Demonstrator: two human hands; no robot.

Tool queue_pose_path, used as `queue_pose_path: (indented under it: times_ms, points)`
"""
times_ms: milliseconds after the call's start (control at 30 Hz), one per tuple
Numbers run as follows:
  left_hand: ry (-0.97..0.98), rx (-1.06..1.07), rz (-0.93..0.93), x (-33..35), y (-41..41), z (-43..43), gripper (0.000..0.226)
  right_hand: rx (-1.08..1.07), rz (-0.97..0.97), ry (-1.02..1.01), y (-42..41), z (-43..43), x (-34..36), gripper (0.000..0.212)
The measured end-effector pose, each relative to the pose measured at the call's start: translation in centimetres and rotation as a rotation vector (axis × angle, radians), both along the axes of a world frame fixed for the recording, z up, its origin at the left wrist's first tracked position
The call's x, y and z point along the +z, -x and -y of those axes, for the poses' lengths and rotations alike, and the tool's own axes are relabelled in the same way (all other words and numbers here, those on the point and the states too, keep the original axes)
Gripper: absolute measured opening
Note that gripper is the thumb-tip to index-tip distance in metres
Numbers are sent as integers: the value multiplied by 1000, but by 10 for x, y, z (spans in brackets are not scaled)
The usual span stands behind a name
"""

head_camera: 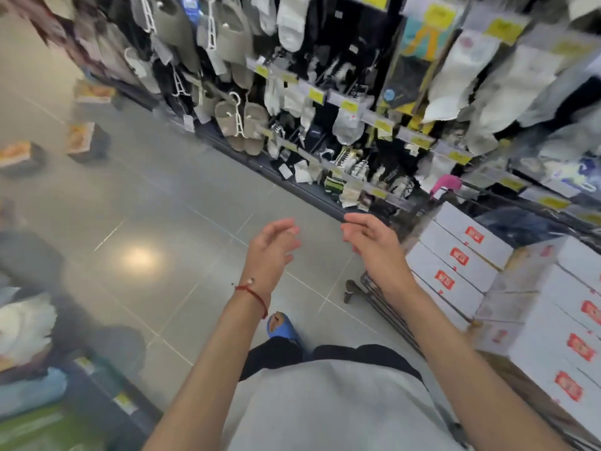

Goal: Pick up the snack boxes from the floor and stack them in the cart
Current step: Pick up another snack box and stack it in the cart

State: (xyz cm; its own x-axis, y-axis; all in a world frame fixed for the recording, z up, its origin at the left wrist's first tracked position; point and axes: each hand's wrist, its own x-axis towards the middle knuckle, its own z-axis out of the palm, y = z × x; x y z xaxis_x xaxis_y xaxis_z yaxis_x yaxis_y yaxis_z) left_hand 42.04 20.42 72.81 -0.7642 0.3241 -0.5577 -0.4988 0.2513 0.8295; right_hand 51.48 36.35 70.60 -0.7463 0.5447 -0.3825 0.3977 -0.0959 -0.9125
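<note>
Snack boxes [85, 139] are seen on the floor, well apart from the cart [387, 304], up the aisle; white boxes [455, 258] are stacked inside it. Nothing is held by the left hand [273, 245] or right hand [374, 242], both loosely spread near the cart. Fetching is judged the step in hand; a walk over and a low reach are called for.

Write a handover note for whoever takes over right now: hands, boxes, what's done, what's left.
Left hand: open, empty.
Right hand: open, empty.
The cart stands on the right, with white boxes stacked in rows in it.
Done: those are stacked.
Left: at least three orange-topped boxes lie on the floor up the aisle, far left. Fetch and stack them. The picture is blurred there, so the count is unsure.
</note>
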Motion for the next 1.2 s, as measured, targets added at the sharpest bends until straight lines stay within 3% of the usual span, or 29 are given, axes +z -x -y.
queue_pose_path:
  times_ms: [433,667,1200]
  points:
    - [-6,423,37,2,150,142,24,352,11,75,227,120,9,27]
    - [32,545,56,-6,249,167,13,476,33,127,358,147,0,27]
    - [37,846,86,-12,473,209,25,784,110,200,627,202,0,16]
